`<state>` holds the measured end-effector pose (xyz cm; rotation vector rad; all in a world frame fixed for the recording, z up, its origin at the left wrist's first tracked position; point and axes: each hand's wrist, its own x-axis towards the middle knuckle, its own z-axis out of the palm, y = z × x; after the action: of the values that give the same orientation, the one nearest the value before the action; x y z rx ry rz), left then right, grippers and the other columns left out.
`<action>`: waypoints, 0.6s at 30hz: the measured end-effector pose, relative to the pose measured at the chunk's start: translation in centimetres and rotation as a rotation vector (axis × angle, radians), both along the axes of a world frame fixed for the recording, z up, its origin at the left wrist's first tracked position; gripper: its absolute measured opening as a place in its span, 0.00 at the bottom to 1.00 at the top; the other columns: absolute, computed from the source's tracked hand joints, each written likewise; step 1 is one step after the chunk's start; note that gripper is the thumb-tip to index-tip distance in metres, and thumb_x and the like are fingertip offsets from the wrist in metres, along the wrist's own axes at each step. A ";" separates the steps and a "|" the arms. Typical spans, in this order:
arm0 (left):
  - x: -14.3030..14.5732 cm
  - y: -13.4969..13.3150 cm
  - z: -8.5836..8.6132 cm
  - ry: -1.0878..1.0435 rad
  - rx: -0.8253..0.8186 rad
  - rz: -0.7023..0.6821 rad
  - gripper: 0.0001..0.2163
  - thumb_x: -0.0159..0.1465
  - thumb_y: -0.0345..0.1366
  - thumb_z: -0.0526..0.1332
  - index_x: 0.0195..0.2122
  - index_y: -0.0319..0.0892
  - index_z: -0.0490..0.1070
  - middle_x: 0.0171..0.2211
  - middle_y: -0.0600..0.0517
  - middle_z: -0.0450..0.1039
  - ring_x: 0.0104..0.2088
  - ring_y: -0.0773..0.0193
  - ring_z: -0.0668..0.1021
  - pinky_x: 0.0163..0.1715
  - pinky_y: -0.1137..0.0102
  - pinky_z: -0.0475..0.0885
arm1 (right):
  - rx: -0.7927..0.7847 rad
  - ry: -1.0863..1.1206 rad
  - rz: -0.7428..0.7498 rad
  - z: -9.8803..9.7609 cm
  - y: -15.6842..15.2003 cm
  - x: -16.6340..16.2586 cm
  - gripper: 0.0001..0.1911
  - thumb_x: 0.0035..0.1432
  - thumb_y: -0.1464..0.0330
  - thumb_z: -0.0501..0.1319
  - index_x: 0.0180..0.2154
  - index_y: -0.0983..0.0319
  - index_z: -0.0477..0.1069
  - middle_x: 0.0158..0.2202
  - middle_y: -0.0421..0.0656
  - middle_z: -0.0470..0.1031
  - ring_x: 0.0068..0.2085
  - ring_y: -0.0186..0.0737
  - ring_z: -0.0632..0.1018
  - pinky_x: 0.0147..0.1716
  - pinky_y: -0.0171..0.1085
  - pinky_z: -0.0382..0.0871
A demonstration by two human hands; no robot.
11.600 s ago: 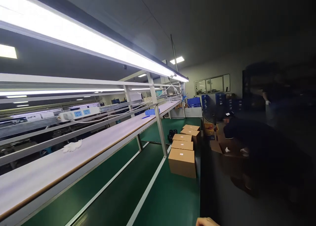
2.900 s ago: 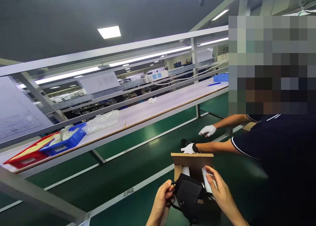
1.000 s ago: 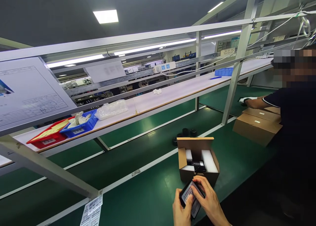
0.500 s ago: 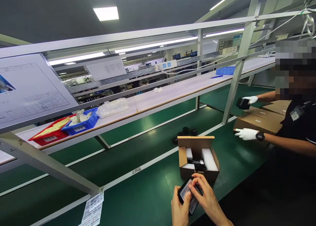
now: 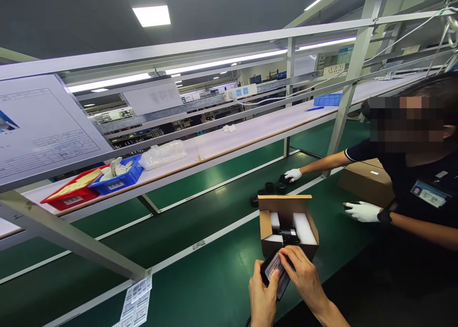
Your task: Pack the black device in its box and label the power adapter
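Observation:
Near the bench's front edge, my left hand (image 5: 263, 291) grips a flat black device (image 5: 282, 289) along its side, thumb lying over its face. A white printed label (image 5: 273, 266) covers part of that face. My right hand (image 5: 302, 272) is closed, its fingertips pinched at the upper right edge of the label and device. Whether those fingertips hold the label itself or the device, I cannot tell. Just beyond my hands stands an open brown carton (image 5: 266, 226). White foam blocks (image 5: 304, 229) and a black item (image 5: 287, 235) with a small label sit inside it.
Across the bench at right, a co-worker's white-gloved hand (image 5: 293, 175) touches a group of black round parts (image 5: 269, 188). Another gloved hand (image 5: 363, 211) is near closed cartons (image 5: 367, 179). A sticker sheet (image 5: 136, 302) hangs lower left; red (image 5: 73, 193) and blue (image 5: 118, 179) bins sit on the shelf.
The co-worker has leaned in and moved one gloved hand left, bringing a black part to the round parts. My hands stay on the device, with its label tilted slightly differently.

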<state>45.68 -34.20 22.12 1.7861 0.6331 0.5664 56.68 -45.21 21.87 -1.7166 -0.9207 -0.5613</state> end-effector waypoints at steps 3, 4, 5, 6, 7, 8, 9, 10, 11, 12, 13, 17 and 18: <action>0.3 0.0 0.5 0.005 -0.024 0.017 0.24 0.60 0.58 0.64 0.45 0.43 0.73 0.37 0.46 0.81 0.39 0.51 0.79 0.38 0.65 0.72 | -0.039 -0.073 0.059 0.9 0.0 1.0 0.08 0.69 0.70 0.56 0.36 0.57 0.71 0.32 0.43 0.75 0.32 0.44 0.79 0.33 0.42 0.78; 0.4 0.0 0.7 0.000 -0.036 0.017 0.23 0.60 0.58 0.64 0.44 0.43 0.73 0.36 0.47 0.80 0.38 0.52 0.78 0.38 0.65 0.71 | -0.052 -0.096 0.092 1.2 -0.1 1.2 0.08 0.68 0.70 0.55 0.34 0.57 0.69 0.30 0.42 0.74 0.31 0.42 0.78 0.31 0.41 0.77; 0.6 0.1 0.8 -0.007 -0.048 0.013 0.22 0.61 0.58 0.63 0.43 0.43 0.72 0.34 0.48 0.79 0.37 0.54 0.78 0.37 0.66 0.70 | -0.065 -0.115 0.126 1.3 -0.2 1.4 0.09 0.67 0.71 0.55 0.34 0.57 0.68 0.30 0.41 0.74 0.31 0.41 0.77 0.30 0.39 0.76; 0.8 0.1 0.9 -0.016 -0.058 0.006 0.22 0.61 0.58 0.63 0.42 0.43 0.72 0.33 0.49 0.79 0.36 0.55 0.77 0.38 0.66 0.70 | -0.075 -0.131 0.157 1.4 -0.3 1.5 0.09 0.67 0.71 0.55 0.33 0.57 0.68 0.30 0.41 0.74 0.31 0.40 0.77 0.31 0.38 0.76; 0.9 0.2 1.0 -0.026 -0.067 -0.004 0.21 0.61 0.58 0.63 0.40 0.43 0.71 0.32 0.50 0.78 0.35 0.56 0.76 0.38 0.66 0.69 | -0.083 -0.138 0.182 1.5 -0.5 1.5 0.08 0.67 0.72 0.54 0.34 0.56 0.67 0.31 0.41 0.74 0.32 0.40 0.78 0.31 0.38 0.76; 1.1 0.2 1.0 -0.039 -0.078 -0.015 0.21 0.61 0.59 0.63 0.39 0.44 0.71 0.31 0.51 0.77 0.34 0.57 0.75 0.38 0.67 0.69 | -0.089 -0.136 0.197 1.6 -0.6 1.5 0.08 0.68 0.72 0.54 0.35 0.57 0.67 0.32 0.41 0.75 0.32 0.40 0.78 0.32 0.37 0.77; 1.2 0.3 1.1 -0.051 -0.093 -0.029 0.22 0.61 0.59 0.63 0.37 0.44 0.70 0.31 0.52 0.76 0.33 0.59 0.75 0.37 0.67 0.69 | -0.095 -0.128 0.204 1.6 -0.7 1.4 0.07 0.69 0.71 0.54 0.37 0.57 0.68 0.33 0.41 0.75 0.33 0.39 0.78 0.33 0.37 0.77; 1.3 0.3 1.1 -0.062 -0.114 -0.048 0.22 0.60 0.60 0.64 0.36 0.44 0.69 0.30 0.53 0.75 0.32 0.60 0.74 0.36 0.68 0.68 | -0.100 -0.116 0.207 1.7 -0.8 1.3 0.05 0.69 0.70 0.55 0.40 0.57 0.68 0.34 0.41 0.75 0.33 0.39 0.79 0.33 0.36 0.78; 1.3 0.3 1.1 -0.072 -0.139 -0.071 0.23 0.60 0.61 0.64 0.36 0.44 0.68 0.29 0.53 0.74 0.32 0.61 0.73 0.35 0.68 0.67 | -0.106 -0.103 0.208 1.8 -0.8 1.2 0.04 0.70 0.70 0.55 0.43 0.57 0.68 0.35 0.41 0.76 0.33 0.39 0.79 0.33 0.36 0.78; 1.2 0.4 1.2 -0.083 -0.169 -0.093 0.23 0.59 0.61 0.64 0.36 0.44 0.68 0.29 0.54 0.73 0.32 0.62 0.72 0.34 0.69 0.67 | -0.114 -0.090 0.208 1.9 -0.9 1.1 0.04 0.70 0.69 0.56 0.45 0.57 0.68 0.36 0.41 0.76 0.33 0.39 0.79 0.33 0.36 0.78; 1.1 0.4 1.3 -0.092 -0.206 -0.118 0.24 0.58 0.61 0.66 0.36 0.44 0.67 0.30 0.55 0.72 0.32 0.63 0.72 0.34 0.70 0.67 | -0.125 -0.080 0.207 2.1 -1.0 1.1 0.05 0.71 0.69 0.56 0.46 0.57 0.68 0.36 0.41 0.76 0.34 0.39 0.79 0.33 0.36 0.79; 0.8 1.4 2.6 -0.042 -0.496 -0.319 0.28 0.56 0.66 0.64 0.36 0.45 0.64 0.31 0.54 0.71 0.31 0.62 0.74 0.34 0.67 0.73 | -0.170 -0.096 0.208 2.5 -1.4 1.3 0.08 0.72 0.71 0.54 0.39 0.56 0.69 0.34 0.41 0.75 0.35 0.41 0.79 0.34 0.38 0.77; 0.9 1.9 3.0 0.004 -0.623 -0.428 0.29 0.57 0.69 0.60 0.38 0.45 0.66 0.32 0.52 0.73 0.31 0.59 0.76 0.34 0.63 0.75 | -0.175 -0.115 0.207 2.3 -1.4 1.4 0.09 0.72 0.71 0.53 0.38 0.56 0.69 0.34 0.41 0.75 0.35 0.41 0.78 0.34 0.39 0.77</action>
<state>46.61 -32.33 25.13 1.2714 0.3546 0.0537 58.12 -46.66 24.22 -1.7302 -1.2445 -0.4563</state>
